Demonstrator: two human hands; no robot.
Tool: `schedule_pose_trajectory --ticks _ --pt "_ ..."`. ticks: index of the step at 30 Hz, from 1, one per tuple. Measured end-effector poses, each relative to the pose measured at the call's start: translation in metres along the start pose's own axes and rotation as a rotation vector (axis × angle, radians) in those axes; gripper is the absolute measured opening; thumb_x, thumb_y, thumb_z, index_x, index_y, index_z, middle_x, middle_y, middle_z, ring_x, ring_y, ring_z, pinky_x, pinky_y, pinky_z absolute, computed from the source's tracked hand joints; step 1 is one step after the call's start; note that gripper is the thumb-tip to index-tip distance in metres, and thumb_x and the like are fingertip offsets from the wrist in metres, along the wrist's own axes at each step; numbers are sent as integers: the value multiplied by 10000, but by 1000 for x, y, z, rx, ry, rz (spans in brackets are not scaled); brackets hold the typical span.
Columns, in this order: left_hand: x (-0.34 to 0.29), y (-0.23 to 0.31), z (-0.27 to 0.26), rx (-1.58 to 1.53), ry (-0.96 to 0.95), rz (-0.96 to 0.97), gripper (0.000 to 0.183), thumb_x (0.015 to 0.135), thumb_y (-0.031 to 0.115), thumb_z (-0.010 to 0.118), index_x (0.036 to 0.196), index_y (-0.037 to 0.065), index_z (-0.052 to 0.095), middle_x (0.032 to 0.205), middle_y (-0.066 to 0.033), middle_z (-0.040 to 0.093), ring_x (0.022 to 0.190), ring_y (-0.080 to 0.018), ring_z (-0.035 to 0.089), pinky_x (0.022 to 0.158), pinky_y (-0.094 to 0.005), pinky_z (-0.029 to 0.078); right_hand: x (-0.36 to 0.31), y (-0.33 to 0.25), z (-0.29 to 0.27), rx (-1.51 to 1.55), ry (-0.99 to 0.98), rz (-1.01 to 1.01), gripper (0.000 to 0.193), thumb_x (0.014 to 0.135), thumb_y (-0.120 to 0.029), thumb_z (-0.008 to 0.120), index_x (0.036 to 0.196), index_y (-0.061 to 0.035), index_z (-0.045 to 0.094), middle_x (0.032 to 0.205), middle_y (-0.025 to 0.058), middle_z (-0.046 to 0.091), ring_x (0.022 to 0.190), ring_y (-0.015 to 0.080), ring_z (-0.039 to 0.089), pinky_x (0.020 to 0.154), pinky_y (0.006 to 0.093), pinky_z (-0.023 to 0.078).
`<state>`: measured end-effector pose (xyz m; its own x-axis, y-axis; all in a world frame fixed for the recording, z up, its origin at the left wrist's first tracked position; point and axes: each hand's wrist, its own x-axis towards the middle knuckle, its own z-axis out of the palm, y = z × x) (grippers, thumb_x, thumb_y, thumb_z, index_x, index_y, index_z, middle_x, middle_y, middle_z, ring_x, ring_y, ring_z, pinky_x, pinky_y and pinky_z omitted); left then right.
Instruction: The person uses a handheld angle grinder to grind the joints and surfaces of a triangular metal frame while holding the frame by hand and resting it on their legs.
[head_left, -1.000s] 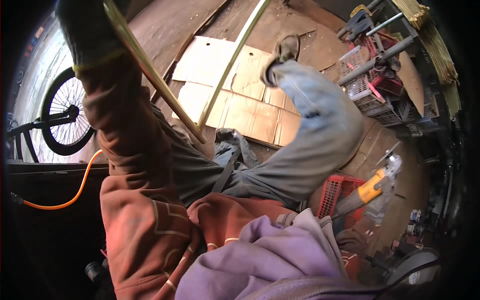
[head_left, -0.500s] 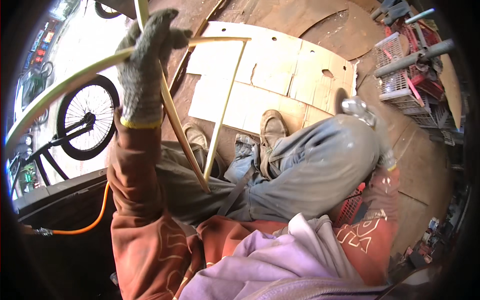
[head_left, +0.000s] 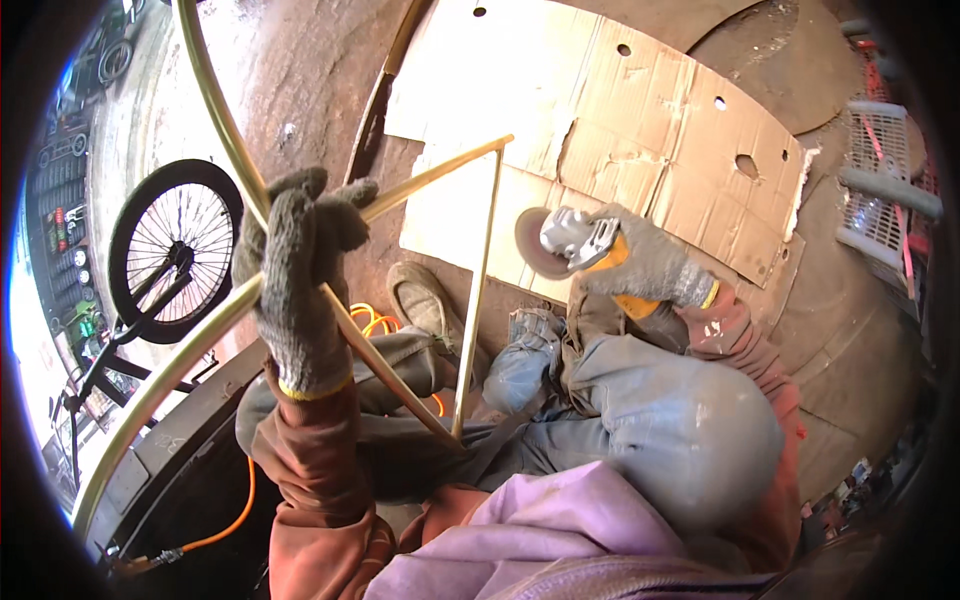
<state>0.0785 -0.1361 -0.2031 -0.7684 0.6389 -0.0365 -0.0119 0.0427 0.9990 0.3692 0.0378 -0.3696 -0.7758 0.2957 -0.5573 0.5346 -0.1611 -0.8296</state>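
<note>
My left hand (head_left: 305, 270), in a grey knit glove, is closed around a pale gold tubular frame (head_left: 478, 300) where several of its tubes meet. Two long curved tubes run off to the left of that grip. To its right, straight tubes form a triangle whose lower corner rests by my lap. An angle grinder (head_left: 608, 252) with a yellow body and silver head is in my gloved right hand (head_left: 665, 262). Its round disc (head_left: 533, 243) faces the upright tube, with a gap between them. Whether the disc spins I cannot tell.
Flattened cardboard (head_left: 640, 130) covers the floor ahead. A bicycle wheel (head_left: 178, 252) stands at the left, above a dark box edge (head_left: 140, 480) with an orange cord (head_left: 236, 520). Plastic crates (head_left: 875, 190) stand at the far right. My shoe (head_left: 425, 300) is under the frame.
My right hand has brought the grinder from beyond my right knee leftward, closer to the frame. The view has shifted, and my left hand still grips the tubes.
</note>
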Motion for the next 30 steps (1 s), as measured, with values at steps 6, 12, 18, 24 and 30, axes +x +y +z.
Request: schedule_pose_trajectory --ticks 6,12,18,24,30 --pt "9 -18 -16 195 40 -148 459 1116 304 588 1347 -91 625 748 -21 520 702 -149 524 1064 -598 559 34 -6 22 63 -116 -6 863 741 -358 1002 1404 -18 568 1272 157 710 1196 247 687 1020 409 560" --pt "-6 -22 -35 496 16 -67 399 1127 261 532 1293 -97 592 823 -107 605 657 -134 540 693 -308 507 58 -27 19 -124 -198 72 894 750 -480 966 1406 -27 562 1194 233 756 1145 411 743 977 466 586" --pt "-29 -29 -70 814 -5 -68 460 1119 398 556 1239 -43 607 994 -191 737 833 -216 717 817 -337 580 75 -30 13 -171 -203 98 871 762 -493 957 1386 -21 574 1185 237 753 1141 414 741 965 471 589" --pt "-30 -24 -64 981 -58 -3 406 1094 312 584 1256 -59 614 1010 -199 735 843 -224 718 810 -347 587 114 -14 -10 -78 -175 31 854 772 -484 962 1366 3 589 1168 210 740 1092 330 744 952 436 592" --pt "-35 -23 -57 1128 -96 85 364 1068 226 612 1273 -76 621 1026 -208 733 853 -233 720 804 -356 595 109 -36 -15 -3 -270 203 816 779 -302 994 1401 4 564 1261 122 704 1170 190 668 1010 372 564"
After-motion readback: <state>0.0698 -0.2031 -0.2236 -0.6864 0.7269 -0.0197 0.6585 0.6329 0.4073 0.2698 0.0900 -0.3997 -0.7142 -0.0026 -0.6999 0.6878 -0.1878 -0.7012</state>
